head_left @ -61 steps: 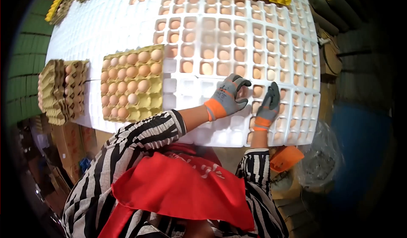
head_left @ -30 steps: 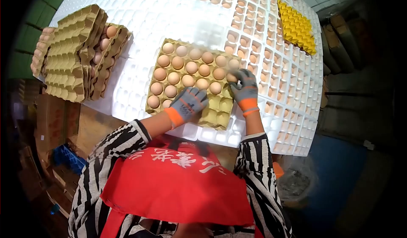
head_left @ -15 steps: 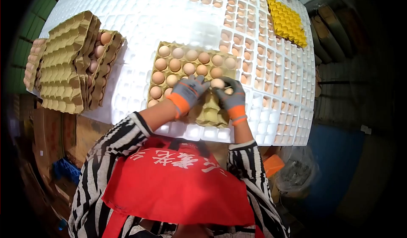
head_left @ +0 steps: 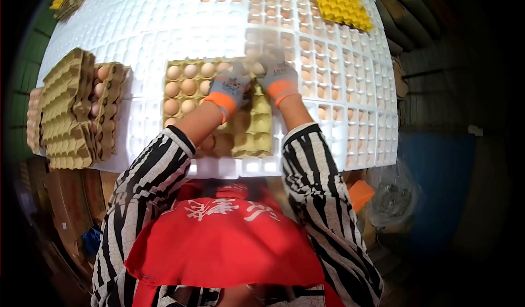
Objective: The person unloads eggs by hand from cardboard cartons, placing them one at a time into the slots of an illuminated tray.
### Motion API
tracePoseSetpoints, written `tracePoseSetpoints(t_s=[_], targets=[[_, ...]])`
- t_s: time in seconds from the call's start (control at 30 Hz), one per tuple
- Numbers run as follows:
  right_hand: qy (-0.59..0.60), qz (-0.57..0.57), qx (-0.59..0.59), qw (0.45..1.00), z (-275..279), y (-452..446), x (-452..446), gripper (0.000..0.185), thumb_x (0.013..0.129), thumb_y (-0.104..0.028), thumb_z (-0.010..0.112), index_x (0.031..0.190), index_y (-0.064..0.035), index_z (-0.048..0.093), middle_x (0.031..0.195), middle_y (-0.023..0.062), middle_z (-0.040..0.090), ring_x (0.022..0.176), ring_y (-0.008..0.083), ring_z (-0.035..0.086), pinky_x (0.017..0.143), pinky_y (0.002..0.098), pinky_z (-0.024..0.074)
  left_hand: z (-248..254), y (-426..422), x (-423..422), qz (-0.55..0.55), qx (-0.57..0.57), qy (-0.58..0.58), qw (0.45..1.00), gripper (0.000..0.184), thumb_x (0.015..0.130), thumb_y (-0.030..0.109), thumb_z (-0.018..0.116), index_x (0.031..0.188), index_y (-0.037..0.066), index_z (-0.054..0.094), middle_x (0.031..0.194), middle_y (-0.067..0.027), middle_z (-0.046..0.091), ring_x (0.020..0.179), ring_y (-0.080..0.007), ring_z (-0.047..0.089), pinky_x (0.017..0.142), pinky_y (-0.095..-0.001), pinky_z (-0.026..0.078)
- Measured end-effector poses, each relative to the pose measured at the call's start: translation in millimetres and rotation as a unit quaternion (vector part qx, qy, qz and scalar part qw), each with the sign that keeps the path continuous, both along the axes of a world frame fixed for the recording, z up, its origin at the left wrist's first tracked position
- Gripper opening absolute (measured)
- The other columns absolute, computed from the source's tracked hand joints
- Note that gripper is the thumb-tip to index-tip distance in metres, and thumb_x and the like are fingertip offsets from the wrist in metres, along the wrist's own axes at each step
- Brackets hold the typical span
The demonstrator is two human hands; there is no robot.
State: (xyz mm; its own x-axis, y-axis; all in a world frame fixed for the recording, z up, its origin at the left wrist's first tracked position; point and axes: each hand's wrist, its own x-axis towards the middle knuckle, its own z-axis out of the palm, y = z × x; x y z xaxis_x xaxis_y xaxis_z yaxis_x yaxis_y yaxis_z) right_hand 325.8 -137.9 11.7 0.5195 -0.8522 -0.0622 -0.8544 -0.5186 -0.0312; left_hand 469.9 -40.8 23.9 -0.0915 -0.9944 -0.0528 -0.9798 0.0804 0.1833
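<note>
A brown pulp egg tray (head_left: 259, 122) lies in front of me, with brown eggs (head_left: 189, 86) in its left and far cups. Bare cups show at its near right. My left hand (head_left: 229, 86), in a grey and orange glove, is over the tray's middle with fingers curled down. What those fingers close on is hidden. At the tray's far right corner, my right hand (head_left: 280, 78) wears a matching glove, its fingers closed around an egg (head_left: 258, 68). Blur covers the fingertips there. White moulded egg trays (head_left: 147, 39) spread beneath and around the brown tray.
Stacked brown trays (head_left: 65, 115) stand on the left, beside a tray holding eggs (head_left: 102, 74). A yellow tray (head_left: 340, 3) lies at the far right. Many white cups on the right hold eggs (head_left: 322, 113). A clear plastic bag (head_left: 392, 197) is below the right edge.
Both hands have moved toward the far side of the brown tray, the right hand to its far right corner. The view has shifted, and more bare cups show along the tray's right side.
</note>
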Motion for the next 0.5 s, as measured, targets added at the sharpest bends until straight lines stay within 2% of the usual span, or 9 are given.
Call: tracePoseSetpoints(t_s=[0.03, 0.1, 0.13, 0.17, 0.23, 0.27, 0.37, 0.43, 0.5], targets=[[-0.139, -0.037, 0.023, 0.989, 5.0, 13.7, -12.8, 0.048, 0.082, -0.046, 0.071, 0.117, -0.0119, 0.070, 0.110, 0.0152, 0.071, 0.111, 0.0329, 0.064, 0.095, 0.0393, 0.0509, -5.4, -3.1, -4.3, 0.004, -0.005, -0.027, 1.000, 0.036, 0.077, 0.010, 0.071, 0.112, 0.016, 0.065, 0.121, -0.0139, 0.054, 0.097, -0.0358, 0.065, 0.076, -0.0454, 0.057], [-0.415, -0.084, 0.065, 0.903, 10.5, 37.9, -40.6, 0.051, 0.077, -0.034, 0.080, 0.121, -0.0121, 0.066, 0.129, 0.0137, 0.061, 0.119, 0.0315, 0.060, 0.099, 0.0405, 0.0501, -18.6, -9.6, -8.6, 0.017, -0.011, -0.082, 0.996, 0.036, 0.076, 0.012, 0.072, 0.111, 0.016, 0.065, 0.122, -0.0133, 0.054, 0.098, -0.0351, 0.065, 0.078, -0.0456, 0.056], [-0.445, -0.062, 0.056, 0.892, -1.6, 40.6, -62.9, 0.048, 0.076, -0.026, 0.084, 0.117, -0.0091, 0.069, 0.124, 0.0143, 0.063, 0.116, 0.0324, 0.061, 0.098, 0.0404, 0.0499, -12.7, -11.5, -10.0, 0.035, 0.006, -0.065, 0.997, 0.036, 0.076, 0.013, 0.073, 0.111, 0.016, 0.065, 0.123, -0.0134, 0.054, 0.099, -0.0349, 0.065, 0.079, -0.0453, 0.056], [-0.479, -0.094, 0.130, 0.863, -10.8, 45.3, -91.3, 0.041, 0.079, -0.022, 0.083, 0.115, -0.0086, 0.070, 0.119, 0.0136, 0.065, 0.115, 0.0317, 0.061, 0.096, 0.0405, 0.0496, -5.2, -11.0, -9.7, 0.055, 0.023, -0.048, 0.997, 0.037, 0.076, 0.015, 0.074, 0.111, 0.015, 0.065, 0.125, -0.0134, 0.054, 0.100, -0.0348, 0.064, 0.081, -0.0450, 0.056], [-0.510, -0.124, 0.123, 0.842, 8.1, 77.8, -153.6, 0.037, 0.081, -0.020, 0.081, 0.114, -0.0057, 0.069, 0.115, 0.0149, 0.066, 0.108, 0.0324, 0.062, 0.094, 0.0411, 0.0498, 13.7, 2.8, -1.8, 0.060, -0.006, 0.043, 0.997, 0.047, 0.074, 0.020, 0.080, 0.117, 0.013, 0.064, 0.128, -0.0137, 0.055, 0.106, -0.0359, 0.063, 0.083, -0.0443, 0.055], [-0.463, -0.091, 0.039, 0.881, -3.8, 83.2, -190.3, 0.038, 0.081, -0.020, 0.080, 0.114, -0.0037, 0.069, 0.115, 0.0150, 0.066, 0.106, 0.0323, 0.063, 0.093, 0.0405, 0.0500, 26.2, 11.0, -4.6, 0.077, -0.028, 0.078, 0.994, 0.049, 0.073, 0.020, 0.082, 0.118, 0.013, 0.064, 0.129, -0.0147, 0.055, 0.107, -0.0359, 0.063, 0.084, -0.0441, 0.055], [-0.415, -0.204, 0.095, 0.882, -4.0, 101.8, -267.0, 0.042, 0.077, -0.019, 0.081, 0.113, -0.0031, 0.067, 0.112, 0.0158, 0.065, 0.105, 0.0338, 0.062, 0.093, 0.0426, 0.0501, 33.6, 33.0, -42.3, 0.051, -0.109, 0.152, 0.981, 0.053, 0.070, 0.019, 0.085, 0.119, 0.013, 0.065, 0.133, -0.0181, 0.055, 0.111, -0.0369, 0.062, 0.088, -0.0433, 0.055], [-0.329, -0.154, 0.024, 0.931, -7.8, 105.3, -288.9, 0.047, 0.075, -0.024, 0.082, 0.115, -0.0063, 0.066, 0.119, 0.0151, 0.062, 0.110, 0.0340, 0.060, 0.093, 0.0438, 0.0504, 44.2, 39.7, -95.2, 0.036, 0.003, 0.210, 0.977, 0.052, 0.070, 0.020, 0.085, 0.118, 0.013, 0.065, 0.137, -0.0196, 0.053, 0.110, -0.0393, 0.063, 0.088, -0.0439, 0.055], [-0.339, -0.119, 0.006, 0.933, -10.7, 100.1, -282.2, 0.040, 0.074, -0.013, 0.083, 0.110, -0.0053, 0.068, 0.117, 0.0125, 0.063, 0.115, 0.0342, 0.058, 0.095, 0.0416, 0.0498, 24.8, 39.0, -143.8, -0.014, -0.009, 0.198, 0.980, 0.049, 0.074, 0.024, 0.082, 0.118, 0.015, 0.064, 0.137, -0.0198, 0.053, 0.104, -0.0394, 0.065, 0.086, -0.0451, 0.056]])
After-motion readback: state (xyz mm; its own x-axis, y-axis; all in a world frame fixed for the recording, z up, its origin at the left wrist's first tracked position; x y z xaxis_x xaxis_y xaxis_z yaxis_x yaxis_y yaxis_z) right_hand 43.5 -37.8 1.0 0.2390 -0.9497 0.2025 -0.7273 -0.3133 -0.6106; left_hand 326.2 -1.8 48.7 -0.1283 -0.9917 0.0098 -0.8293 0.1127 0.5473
